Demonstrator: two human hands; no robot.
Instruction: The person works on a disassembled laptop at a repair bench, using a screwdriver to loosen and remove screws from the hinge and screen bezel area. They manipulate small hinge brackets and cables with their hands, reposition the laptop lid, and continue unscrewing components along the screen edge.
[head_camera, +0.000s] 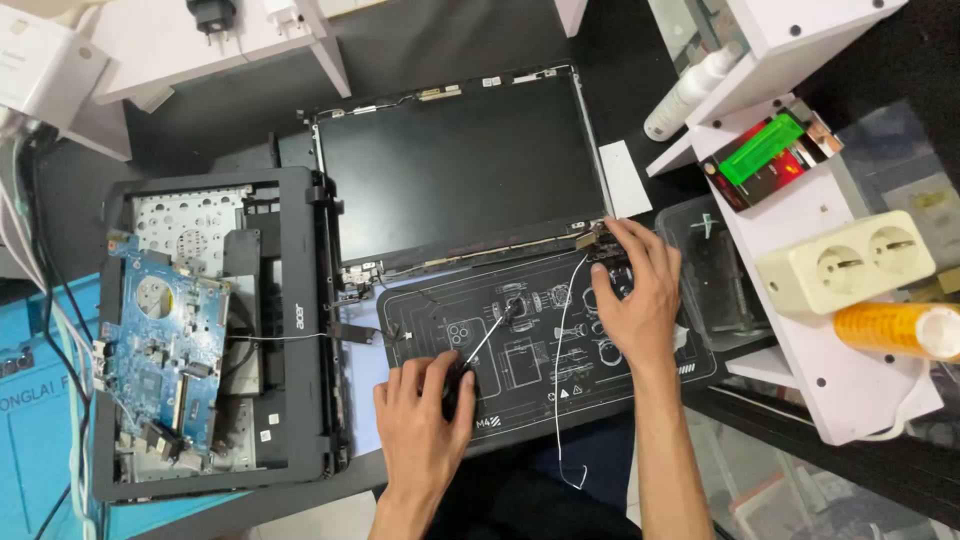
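Left hand (425, 415) grips screwdriver (478, 352); right hand (632, 290) pressed flat on hinge (603, 245).

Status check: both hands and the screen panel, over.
Left hand shut on screwdriver, tip on the black mat. Right hand pressing the screen panel at its hinge corner. White cable trails between the hands.

The screwdriver (480, 350) handle hides under the left hand (425, 425); its tip is blurred.

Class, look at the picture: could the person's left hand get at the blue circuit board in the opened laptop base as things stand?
Probably yes. The left hand rests beside the base, and the circuit board lies uncovered on top, though the hand grips a screwdriver.
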